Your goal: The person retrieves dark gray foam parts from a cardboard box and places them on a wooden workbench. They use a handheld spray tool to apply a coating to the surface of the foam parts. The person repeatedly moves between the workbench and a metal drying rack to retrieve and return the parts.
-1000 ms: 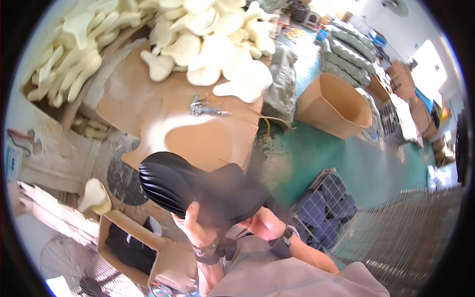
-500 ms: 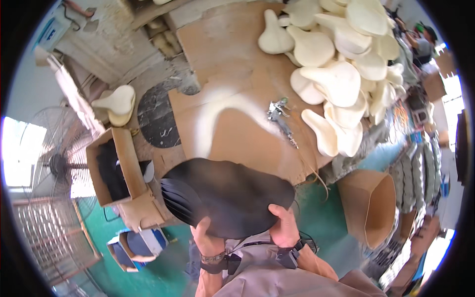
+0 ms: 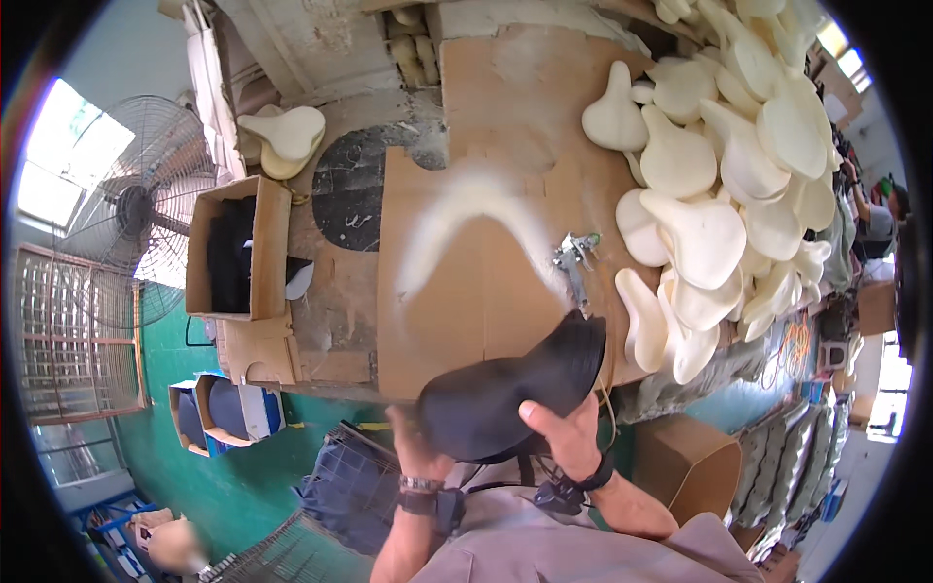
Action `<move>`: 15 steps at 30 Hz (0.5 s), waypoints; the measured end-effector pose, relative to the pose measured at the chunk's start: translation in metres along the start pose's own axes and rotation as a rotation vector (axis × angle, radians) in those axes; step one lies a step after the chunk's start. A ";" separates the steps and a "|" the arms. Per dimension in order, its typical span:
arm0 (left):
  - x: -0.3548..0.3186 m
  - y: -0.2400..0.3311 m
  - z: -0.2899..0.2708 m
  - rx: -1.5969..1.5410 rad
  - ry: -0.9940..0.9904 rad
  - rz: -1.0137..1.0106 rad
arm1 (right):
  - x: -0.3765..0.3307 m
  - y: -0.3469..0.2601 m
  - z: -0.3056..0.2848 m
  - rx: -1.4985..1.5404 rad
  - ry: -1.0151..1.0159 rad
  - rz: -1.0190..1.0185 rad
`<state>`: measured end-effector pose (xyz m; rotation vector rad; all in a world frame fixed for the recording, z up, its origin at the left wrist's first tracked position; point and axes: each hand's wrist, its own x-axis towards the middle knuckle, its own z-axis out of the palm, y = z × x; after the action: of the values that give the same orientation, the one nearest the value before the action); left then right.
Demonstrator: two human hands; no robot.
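Black patch [image 3: 342, 185], white marks too unclear to read; left hand [image 3: 421, 455] at left end of black cover [image 3: 486, 408], finger grip impossible to tell; cover held over near edge of cardboard [image 3: 476, 291], clamped by fingers of right hand [image 3: 573, 435]; spray gun [image 3: 576, 270]; pale bike seats [image 3: 700, 238].

A wire-caged fan [image 3: 134, 206] is on your left, an open carton [image 3: 671, 447] low on your right.
Behind the fan you have a bright window [image 3: 58, 146], and below that a lattice screen [image 3: 83, 330] beside the green floor [image 3: 163, 340]. A blue-and-white box [image 3: 260, 413] with dark contents sits on the floor near your desk [image 3: 335, 330]. Past the carton you can see grey-green bundles [image 3: 789, 457] in a row, and at your far right another person [image 3: 880, 222].
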<state>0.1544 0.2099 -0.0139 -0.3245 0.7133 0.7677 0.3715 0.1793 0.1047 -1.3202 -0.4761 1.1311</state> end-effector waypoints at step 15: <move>0.079 0.082 0.194 0.604 -0.346 0.613 | 0.121 -0.060 -0.027 0.329 -0.121 -0.261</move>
<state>0.2249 0.4055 0.0702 0.5917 0.6818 1.1022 0.4679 0.2771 0.1152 -0.8803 -0.5100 1.0225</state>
